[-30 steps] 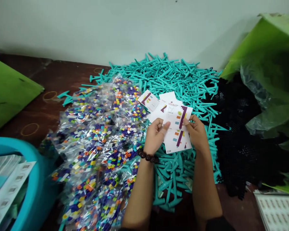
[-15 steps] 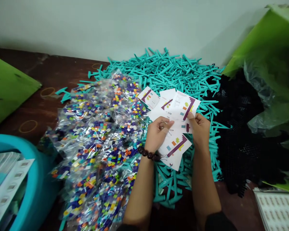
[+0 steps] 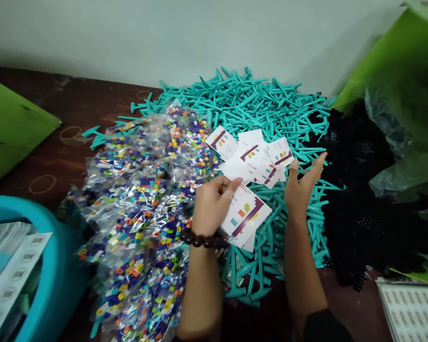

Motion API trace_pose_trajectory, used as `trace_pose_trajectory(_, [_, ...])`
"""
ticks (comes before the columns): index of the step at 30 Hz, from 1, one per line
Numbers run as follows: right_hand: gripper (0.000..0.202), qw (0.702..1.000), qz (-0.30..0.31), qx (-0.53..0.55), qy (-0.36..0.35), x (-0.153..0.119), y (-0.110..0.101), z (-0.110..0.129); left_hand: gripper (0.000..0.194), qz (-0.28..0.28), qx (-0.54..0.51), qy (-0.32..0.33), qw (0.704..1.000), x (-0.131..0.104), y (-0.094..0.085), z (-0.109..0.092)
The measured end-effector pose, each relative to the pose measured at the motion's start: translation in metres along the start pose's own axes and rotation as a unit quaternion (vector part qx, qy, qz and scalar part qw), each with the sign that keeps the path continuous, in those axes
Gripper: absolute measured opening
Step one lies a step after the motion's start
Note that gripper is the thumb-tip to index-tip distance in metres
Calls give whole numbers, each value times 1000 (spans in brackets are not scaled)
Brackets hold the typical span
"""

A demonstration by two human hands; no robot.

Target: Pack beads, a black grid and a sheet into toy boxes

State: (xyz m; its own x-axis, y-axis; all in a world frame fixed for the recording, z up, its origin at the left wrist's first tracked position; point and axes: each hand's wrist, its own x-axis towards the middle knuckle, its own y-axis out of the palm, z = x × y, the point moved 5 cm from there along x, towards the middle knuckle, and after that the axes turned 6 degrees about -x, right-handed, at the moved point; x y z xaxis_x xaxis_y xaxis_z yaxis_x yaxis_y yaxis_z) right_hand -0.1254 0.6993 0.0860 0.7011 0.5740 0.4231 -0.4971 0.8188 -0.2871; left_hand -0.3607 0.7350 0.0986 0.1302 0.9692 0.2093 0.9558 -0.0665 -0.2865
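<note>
My left hand [image 3: 214, 204], with a dark bead bracelet [image 3: 204, 240] at its wrist, pinches a white printed card [image 3: 248, 213] showing a purple band and small coloured blocks. Another sheet peeks out beneath that card. To the right, my right hand [image 3: 301, 185] has its fingers apart and holds nothing. Just beyond both hands, several similar loose cards [image 3: 253, 154] overlap on a heap of teal plastic hammers [image 3: 235, 104]. Left of my left hand lie many clear bags of small coloured bricks [image 3: 139, 190].
At the lower left stands a teal tub [image 3: 53, 266] with papers and packets inside. Black plastic pieces [image 3: 356, 199] are heaped on the right by a green box [image 3: 381, 57]. Printed sheets [image 3: 406, 304] are stacked lower right; another green box [image 3: 14, 128] stands left.
My right hand has let go of a card, which now lies among the loose ones, and its fingers have spread. My left hand has moved left and slightly down with its card.
</note>
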Motion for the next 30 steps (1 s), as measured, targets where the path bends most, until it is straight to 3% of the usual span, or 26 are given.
trace_pose_trajectory(1, [62,999,45,14,-7,-2,-2,8,40,-27,13,19,999,-1,0,-4])
trace_pose_trajectory(2, [56,991,128,49,-2,-5,0,16,40,-55,24,34,998,-3,2,-8])
trace_pose_trajectory(5, [40,901,396,168,50,-27,10,37,42,-134,27,60,989,-7,8,-16])
trace_pose_trajectory(7, [31,876,440,183,72,-34,12,42,43,-155,-1,52,987,-8,11,-16])
trace_pose_trajectory(8, [28,885,422,177,78,-33,11,41,41,-144,-30,39,988,-7,13,-14])
trace_pose_trajectory(10, [27,915,364,157,79,-27,8,36,35,-66,-122,-3,990,-5,20,-8])
trace_pose_trajectory(12, [25,933,323,140,73,-22,5,33,43,31,-221,-49,974,-3,27,-5])
trace_pose_trajectory(14, [24,941,302,133,67,-18,3,32,48,80,-276,-81,954,-3,30,-3])
trace_pose_trajectory(16, [26,948,279,140,68,-16,2,33,42,70,-272,-99,955,-3,30,-1])
trace_pose_trajectory(19, [27,944,253,190,96,-15,1,33,40,9,-210,-92,973,-1,30,3])
trace_pose_trajectory(24, [33,917,308,222,120,-16,8,28,50,-97,-134,-58,985,-1,28,4])
trace_pose_trajectory(27, [32,939,256,204,106,-15,7,28,50,-88,-153,-73,982,-1,31,4])
trace_pose_trajectory(30, [32,962,180,185,89,-14,4,30,48,-14,-217,-73,973,0,38,2])
